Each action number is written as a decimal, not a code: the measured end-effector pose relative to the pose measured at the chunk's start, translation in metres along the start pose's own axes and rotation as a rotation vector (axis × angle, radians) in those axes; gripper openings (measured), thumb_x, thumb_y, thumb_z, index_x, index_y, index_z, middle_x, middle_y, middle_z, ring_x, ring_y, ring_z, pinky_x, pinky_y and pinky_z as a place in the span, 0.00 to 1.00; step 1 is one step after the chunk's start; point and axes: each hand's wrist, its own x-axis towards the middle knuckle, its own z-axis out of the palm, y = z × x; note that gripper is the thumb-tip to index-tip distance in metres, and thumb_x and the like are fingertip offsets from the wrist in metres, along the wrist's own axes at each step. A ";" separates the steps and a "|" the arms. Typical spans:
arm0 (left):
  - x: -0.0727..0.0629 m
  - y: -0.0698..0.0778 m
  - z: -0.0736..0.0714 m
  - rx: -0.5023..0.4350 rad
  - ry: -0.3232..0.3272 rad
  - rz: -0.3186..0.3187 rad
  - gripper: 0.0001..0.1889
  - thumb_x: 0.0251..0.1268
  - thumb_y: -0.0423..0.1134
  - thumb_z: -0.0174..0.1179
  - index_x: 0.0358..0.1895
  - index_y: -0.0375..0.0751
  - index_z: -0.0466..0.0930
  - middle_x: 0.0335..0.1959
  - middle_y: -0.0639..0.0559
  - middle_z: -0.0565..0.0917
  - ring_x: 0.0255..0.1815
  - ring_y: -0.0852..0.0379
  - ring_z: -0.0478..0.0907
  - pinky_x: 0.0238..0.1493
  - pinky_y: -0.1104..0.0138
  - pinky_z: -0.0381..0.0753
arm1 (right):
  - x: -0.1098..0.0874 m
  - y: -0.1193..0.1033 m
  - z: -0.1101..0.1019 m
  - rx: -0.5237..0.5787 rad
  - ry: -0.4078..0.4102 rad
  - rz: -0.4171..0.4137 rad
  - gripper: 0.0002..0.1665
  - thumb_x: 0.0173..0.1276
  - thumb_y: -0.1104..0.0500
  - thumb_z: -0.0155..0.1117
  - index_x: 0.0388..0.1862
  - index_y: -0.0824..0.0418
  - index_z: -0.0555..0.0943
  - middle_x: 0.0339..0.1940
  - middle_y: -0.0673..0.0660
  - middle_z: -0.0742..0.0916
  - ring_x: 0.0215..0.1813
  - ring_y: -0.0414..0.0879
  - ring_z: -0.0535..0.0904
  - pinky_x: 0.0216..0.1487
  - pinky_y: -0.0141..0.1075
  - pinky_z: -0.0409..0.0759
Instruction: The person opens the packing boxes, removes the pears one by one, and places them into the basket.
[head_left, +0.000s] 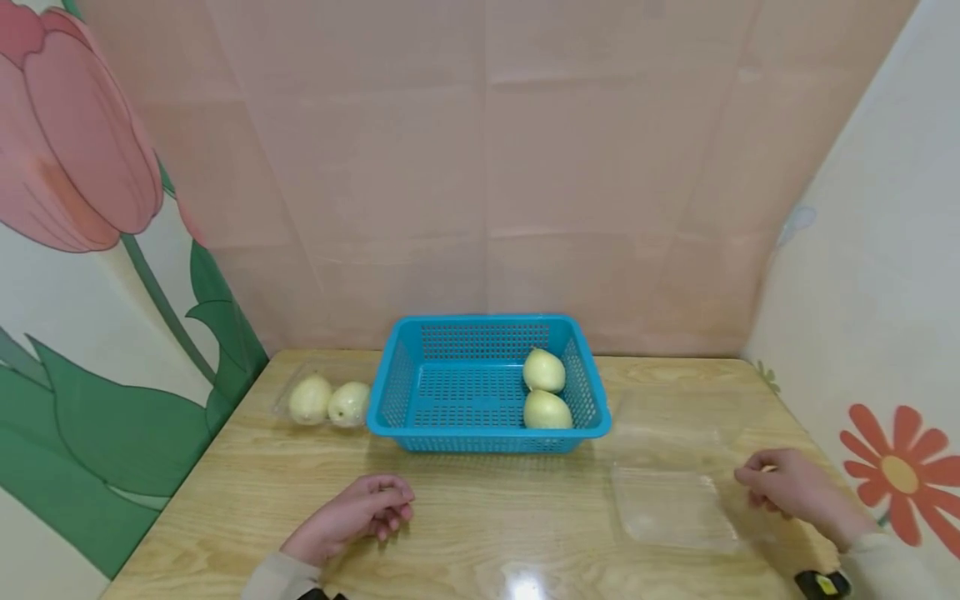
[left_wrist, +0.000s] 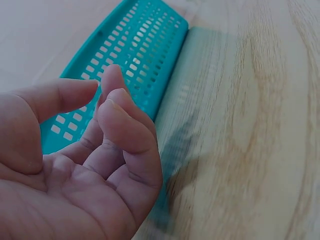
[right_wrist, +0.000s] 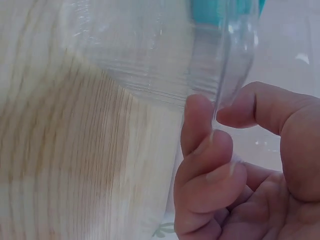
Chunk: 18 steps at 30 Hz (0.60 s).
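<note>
My right hand (head_left: 787, 487) pinches the rim of a clear plastic container (right_wrist: 150, 55) between thumb and fingers at its right edge. In the head view this see-through container (head_left: 675, 508) is at the right of the table, and its faint edges are hard to make out. My left hand (head_left: 356, 517) is in front of the blue basket (head_left: 487, 433), fingers loosely curled and holding nothing. Inside the basket, against its right side, sit two pale yellow-green pears (head_left: 546, 410). The left wrist view shows the basket's perforated wall (left_wrist: 145, 50) behind my left fingers.
Left of the basket, a clear plastic box (head_left: 285, 404) holds two more pale pears (head_left: 310, 400). The wooden table (head_left: 480, 533) meets a pinkish cloth backdrop (head_left: 480, 208). Walls with flower pictures stand on both sides.
</note>
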 end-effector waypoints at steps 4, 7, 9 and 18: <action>0.000 0.000 0.000 0.002 0.011 -0.004 0.14 0.75 0.43 0.55 0.48 0.32 0.76 0.33 0.53 0.82 0.28 0.62 0.74 0.26 0.72 0.75 | 0.007 0.007 -0.004 0.011 0.014 -0.011 0.17 0.76 0.53 0.55 0.36 0.67 0.80 0.21 0.54 0.83 0.19 0.43 0.72 0.20 0.36 0.73; -0.001 0.000 -0.001 0.003 0.016 -0.006 0.14 0.75 0.42 0.55 0.48 0.32 0.76 0.33 0.53 0.82 0.28 0.62 0.74 0.26 0.72 0.75 | 0.014 0.007 -0.005 0.033 0.023 -0.021 0.17 0.76 0.54 0.55 0.38 0.68 0.79 0.21 0.53 0.83 0.18 0.42 0.71 0.20 0.36 0.73; -0.001 0.001 -0.001 0.001 0.017 -0.006 0.14 0.75 0.42 0.55 0.48 0.32 0.76 0.33 0.53 0.82 0.28 0.63 0.74 0.26 0.72 0.75 | 0.019 0.006 -0.005 0.043 0.025 -0.030 0.17 0.76 0.53 0.56 0.39 0.68 0.80 0.21 0.53 0.82 0.17 0.41 0.70 0.20 0.36 0.73; -0.003 0.001 -0.003 -0.010 0.039 0.005 0.12 0.74 0.40 0.55 0.46 0.32 0.77 0.33 0.52 0.83 0.28 0.62 0.74 0.26 0.73 0.75 | 0.044 -0.001 -0.007 0.118 0.024 -0.038 0.24 0.78 0.49 0.52 0.50 0.71 0.78 0.17 0.52 0.77 0.18 0.42 0.68 0.23 0.40 0.74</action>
